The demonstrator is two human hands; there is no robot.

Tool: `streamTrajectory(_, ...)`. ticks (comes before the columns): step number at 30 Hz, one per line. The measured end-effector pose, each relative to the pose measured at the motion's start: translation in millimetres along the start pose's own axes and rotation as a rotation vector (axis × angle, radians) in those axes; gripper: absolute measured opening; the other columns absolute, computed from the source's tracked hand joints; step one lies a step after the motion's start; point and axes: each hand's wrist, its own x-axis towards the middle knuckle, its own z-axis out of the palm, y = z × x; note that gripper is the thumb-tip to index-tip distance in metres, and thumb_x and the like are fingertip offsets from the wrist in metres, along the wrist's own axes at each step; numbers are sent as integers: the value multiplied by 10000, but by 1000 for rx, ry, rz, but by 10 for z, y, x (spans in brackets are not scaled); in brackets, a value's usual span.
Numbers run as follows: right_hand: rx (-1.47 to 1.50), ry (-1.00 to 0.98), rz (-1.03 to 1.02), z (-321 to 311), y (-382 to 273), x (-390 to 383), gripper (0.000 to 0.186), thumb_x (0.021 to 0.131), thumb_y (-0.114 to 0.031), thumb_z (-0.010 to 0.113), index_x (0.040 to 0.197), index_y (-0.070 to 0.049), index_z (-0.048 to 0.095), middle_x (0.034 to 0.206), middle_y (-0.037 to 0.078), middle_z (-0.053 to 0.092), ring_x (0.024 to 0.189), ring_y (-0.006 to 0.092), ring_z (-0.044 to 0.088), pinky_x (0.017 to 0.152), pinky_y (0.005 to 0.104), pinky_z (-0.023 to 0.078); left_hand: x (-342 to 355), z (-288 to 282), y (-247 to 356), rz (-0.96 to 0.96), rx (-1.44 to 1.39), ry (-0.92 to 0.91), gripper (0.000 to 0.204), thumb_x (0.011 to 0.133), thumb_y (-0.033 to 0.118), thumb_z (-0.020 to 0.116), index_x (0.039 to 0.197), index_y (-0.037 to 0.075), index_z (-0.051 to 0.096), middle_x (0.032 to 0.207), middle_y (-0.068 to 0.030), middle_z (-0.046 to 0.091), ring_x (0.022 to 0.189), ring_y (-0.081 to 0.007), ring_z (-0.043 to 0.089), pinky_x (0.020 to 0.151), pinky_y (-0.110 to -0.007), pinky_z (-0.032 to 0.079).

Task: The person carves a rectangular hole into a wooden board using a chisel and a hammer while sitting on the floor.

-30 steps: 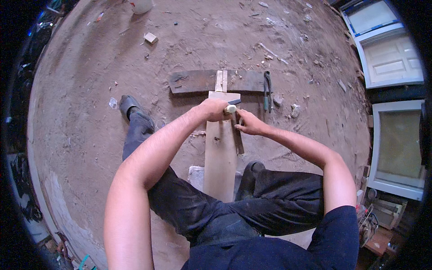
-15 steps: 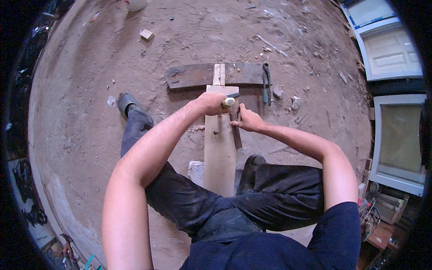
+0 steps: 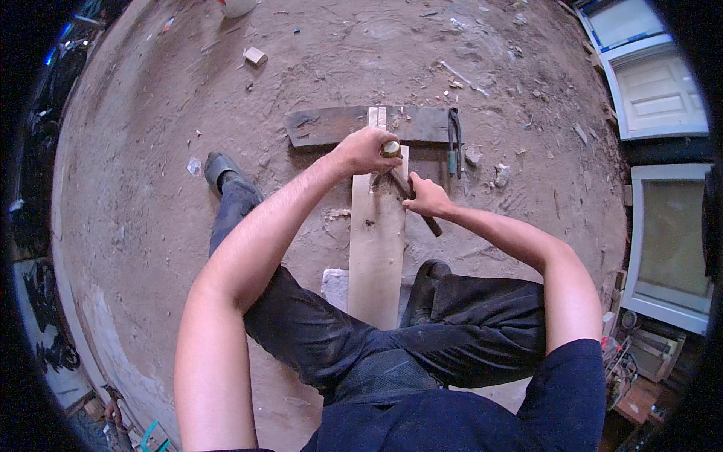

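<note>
A long pale plank (image 3: pixel 373 264) runs away from me between my legs. My left hand (image 3: pixel 367 153) is closed over its far part, around an upright chisel (image 3: pixel 391 148). Only the round, whitish end of its handle shows; the blade is hidden. Just to the right, my right hand (image 3: pixel 427 195) grips a dark, stick-like handle (image 3: pixel 431 223) slanting across the plank's right edge. Its far end passes close to the left hand, and whether a hammer head sits there cannot be seen. Beyond lies a dark, worn board (image 3: pixel 324 126) crosswise, with narrow pale strips (image 3: pixel 377 117) of wood on it.
Dark pincers (image 3: pixel 453 139) with green grips lie across the dark board's right end. A small wooden block (image 3: pixel 255 56) and scattered chips lie on the dirt floor (image 3: pixel 173 98). White framed panels (image 3: pixel 666 233) stand on the right. My legs flank the plank.
The left hand has shifted slightly away from me. The dark handle has swung, its near end moving out to the right of the plank. The whole view has shifted a little.
</note>
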Motion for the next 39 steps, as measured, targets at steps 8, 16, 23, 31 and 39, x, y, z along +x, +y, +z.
streamTrajectory(8,232,53,123,-86,29,44,357,786,-359,585,890,-25,658,781,204,665,823,359,675,762,463,524,-1,-201,100,99,405,-194,285,699,189,780,926,50,678,845,-152,694,796,-310,686,712,-412,545)
streamTrajectory(16,532,112,61,-4,409,87,340,785,-282,565,757,57,562,589,140,522,575,194,517,577,371,428,-131,-255,109,-93,780,-364,329,682,352,771,840,67,727,844,-165,701,818,-314,692,694,-437,555)
streamTrajectory(23,372,106,-36,-2,549,133,341,777,-290,566,788,50,556,614,165,538,604,223,549,621,409,452,-166,-102,80,-386,650,-667,354,807,339,621,903,12,717,891,-182,708,821,-301,696,715,-422,558)
streamTrajectory(31,351,38,23,-117,429,63,353,785,-301,552,855,42,597,667,187,586,650,260,594,666,418,478,-151,15,-220,-669,172,-740,251,821,276,591,794,41,676,715,-73,638,595,-191,549,545,-365,431)
streamTrajectory(39,326,70,0,-29,505,125,297,803,-264,562,810,32,587,606,129,555,562,214,559,569,388,456,-234,68,-321,-718,38,-763,236,824,285,596,747,63,627,653,-45,582,499,-159,487,478,-349,408)
